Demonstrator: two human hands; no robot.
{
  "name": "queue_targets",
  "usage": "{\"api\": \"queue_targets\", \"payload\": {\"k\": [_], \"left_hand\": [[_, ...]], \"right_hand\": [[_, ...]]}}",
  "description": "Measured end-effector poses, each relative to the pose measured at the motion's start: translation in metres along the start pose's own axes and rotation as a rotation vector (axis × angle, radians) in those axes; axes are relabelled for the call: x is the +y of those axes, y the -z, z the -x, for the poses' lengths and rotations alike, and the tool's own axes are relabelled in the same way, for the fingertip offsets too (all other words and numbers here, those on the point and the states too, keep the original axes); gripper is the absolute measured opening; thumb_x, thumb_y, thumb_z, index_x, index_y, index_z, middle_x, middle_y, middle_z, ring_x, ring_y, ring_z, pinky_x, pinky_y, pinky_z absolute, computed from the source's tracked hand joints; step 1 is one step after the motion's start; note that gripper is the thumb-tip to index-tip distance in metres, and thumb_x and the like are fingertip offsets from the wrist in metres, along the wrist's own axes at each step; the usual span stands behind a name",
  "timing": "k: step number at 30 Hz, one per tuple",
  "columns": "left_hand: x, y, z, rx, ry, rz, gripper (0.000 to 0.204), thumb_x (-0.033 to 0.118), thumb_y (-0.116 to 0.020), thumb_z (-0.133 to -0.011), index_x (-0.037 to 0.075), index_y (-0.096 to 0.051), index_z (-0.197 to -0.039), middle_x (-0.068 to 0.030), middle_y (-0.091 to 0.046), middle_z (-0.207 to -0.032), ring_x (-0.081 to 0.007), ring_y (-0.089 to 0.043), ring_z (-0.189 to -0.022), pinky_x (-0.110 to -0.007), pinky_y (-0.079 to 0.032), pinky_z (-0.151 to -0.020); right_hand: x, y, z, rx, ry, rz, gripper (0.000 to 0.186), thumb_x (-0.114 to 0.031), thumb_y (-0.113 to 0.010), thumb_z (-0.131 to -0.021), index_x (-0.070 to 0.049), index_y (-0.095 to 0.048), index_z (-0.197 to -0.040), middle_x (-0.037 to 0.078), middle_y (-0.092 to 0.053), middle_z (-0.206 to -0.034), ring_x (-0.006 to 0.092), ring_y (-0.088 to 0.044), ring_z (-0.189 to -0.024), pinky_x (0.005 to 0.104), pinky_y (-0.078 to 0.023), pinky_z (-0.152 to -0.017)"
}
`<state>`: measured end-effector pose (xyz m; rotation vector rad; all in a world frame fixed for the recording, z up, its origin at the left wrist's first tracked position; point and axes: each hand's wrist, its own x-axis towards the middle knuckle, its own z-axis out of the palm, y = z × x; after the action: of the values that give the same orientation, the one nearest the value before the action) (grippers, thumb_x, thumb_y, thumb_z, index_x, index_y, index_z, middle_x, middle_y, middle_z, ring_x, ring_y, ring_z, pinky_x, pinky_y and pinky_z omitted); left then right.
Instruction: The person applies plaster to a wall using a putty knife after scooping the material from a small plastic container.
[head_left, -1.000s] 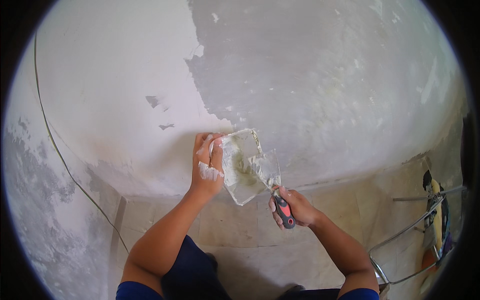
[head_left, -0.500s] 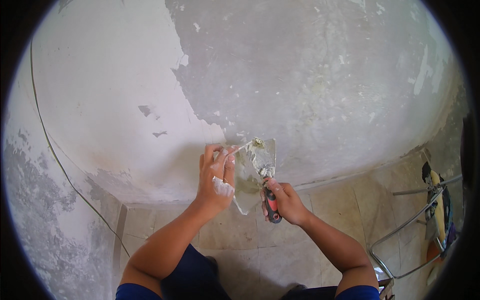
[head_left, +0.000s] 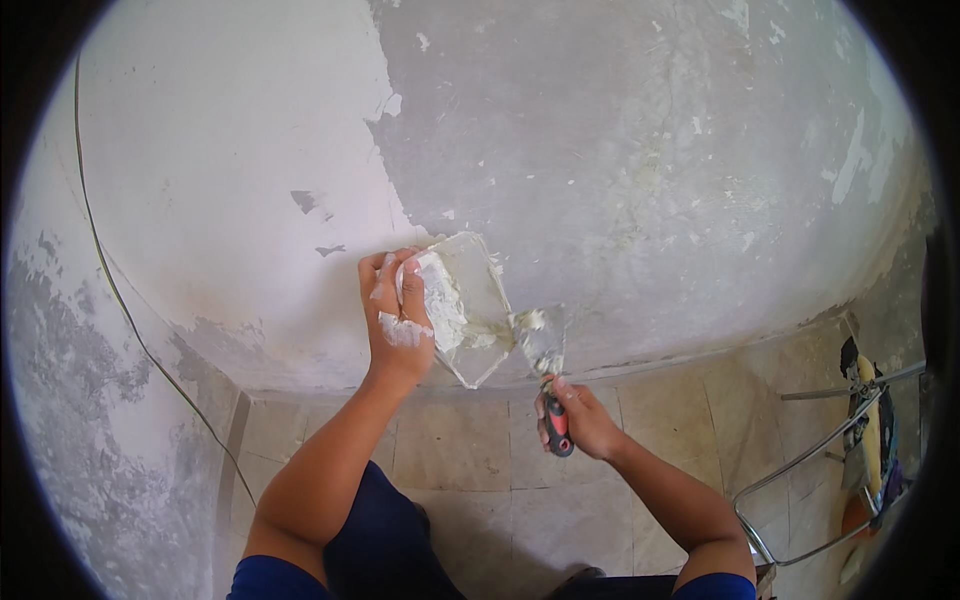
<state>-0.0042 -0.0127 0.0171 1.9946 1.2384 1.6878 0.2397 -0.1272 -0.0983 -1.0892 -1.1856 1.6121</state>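
Note:
My left hand [head_left: 400, 320] grips a clear plastic tub [head_left: 480, 270] by its left side, tilted so that its inside faces me. White putty [head_left: 443, 305] lies in it, and some is smeared over the back of that hand. In my right hand [head_left: 578, 415] is a putty knife [head_left: 541, 345] with a black and red handle, its blade coated with putty. The blade's left edge meets or nearly meets the tub's right rim. Behind both stands the wall [head_left: 560, 130], white on the left and bare grey on the right, with a ragged border between.
A thin cable [head_left: 130, 325] hangs down the left wall to the floor. Beige floor tiles [head_left: 455, 440] run along the wall's foot. At the right is a metal-tube frame [head_left: 790, 480], with cloth-like items [head_left: 870, 430] on it.
My left hand has shifted left and turned the tub so its inside shows. The putty knife has moved right and slightly down, from over the tub to its right edge.

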Motion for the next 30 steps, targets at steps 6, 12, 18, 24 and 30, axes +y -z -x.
{"api": "queue_targets", "payload": {"k": [6, 12, 18, 24, 30], "left_hand": [[0.008, -0.001, 0.001, 0.017, -0.088, -0.022, 0.036, 0.024, -0.049, -0.112, -0.004, -0.07, -0.119, -0.0195, -0.053, -0.119, -0.0344, -0.056, -0.113, -0.044, -0.047, -0.1], [0.01, -0.01, 0.015, -0.128, -0.113, -0.044, 0.036, 0.024, -0.05, -0.11, -0.003, -0.071, -0.122, -0.0206, -0.053, -0.118, -0.0367, -0.056, -0.112, -0.045, -0.046, -0.102], [0.017, -0.01, 0.019, -0.222, -0.127, -0.082, 0.035, 0.019, -0.049, -0.11, -0.003, -0.072, -0.123, -0.0211, -0.054, -0.119, -0.0385, -0.057, -0.113, -0.046, -0.046, -0.102], [0.007, -0.012, 0.022, -0.338, -0.181, -0.144, 0.04, 0.022, -0.045, -0.112, -0.006, -0.069, -0.125, -0.0212, -0.054, -0.123, -0.035, -0.06, -0.109, -0.043, -0.049, -0.098], [0.016, -0.015, 0.026, -0.367, -0.029, -0.063, 0.037, 0.022, -0.048, -0.112, -0.006, -0.069, -0.123, -0.0238, -0.056, -0.121, -0.0369, -0.058, -0.113, -0.044, -0.049, -0.099]], "right_hand": [[0.037, -0.02, -0.005, -0.01, -0.021, -0.098, 0.06, -0.054, -0.031, -0.115, -0.003, -0.056, -0.096, 0.01, -0.062, -0.069, 0.0198, -0.065, -0.06, 0.0363, -0.057, -0.059], [0.027, -0.026, -0.008, 0.096, 0.048, -0.046, 0.06, -0.05, -0.032, -0.116, -0.002, -0.056, -0.092, 0.012, -0.063, -0.067, 0.0192, -0.062, -0.054, 0.0347, -0.056, -0.055], [0.013, -0.026, -0.009, 0.162, 0.044, -0.06, 0.062, -0.05, -0.034, -0.116, -0.002, -0.058, -0.085, 0.011, -0.063, -0.065, 0.017, -0.061, -0.053, 0.0315, -0.05, -0.051], [0.0, -0.019, -0.009, 0.15, 0.11, 0.139, 0.064, -0.051, -0.032, -0.116, -0.001, -0.058, -0.085, 0.011, -0.064, -0.064, 0.0188, -0.064, -0.052, 0.0314, -0.051, -0.05], [-0.038, -0.009, 0.0, 0.1, 0.068, 0.065, 0.061, -0.051, -0.037, -0.115, -0.002, -0.062, -0.089, 0.009, -0.064, -0.066, 0.0162, -0.064, -0.056, 0.0316, -0.051, -0.053]]}}
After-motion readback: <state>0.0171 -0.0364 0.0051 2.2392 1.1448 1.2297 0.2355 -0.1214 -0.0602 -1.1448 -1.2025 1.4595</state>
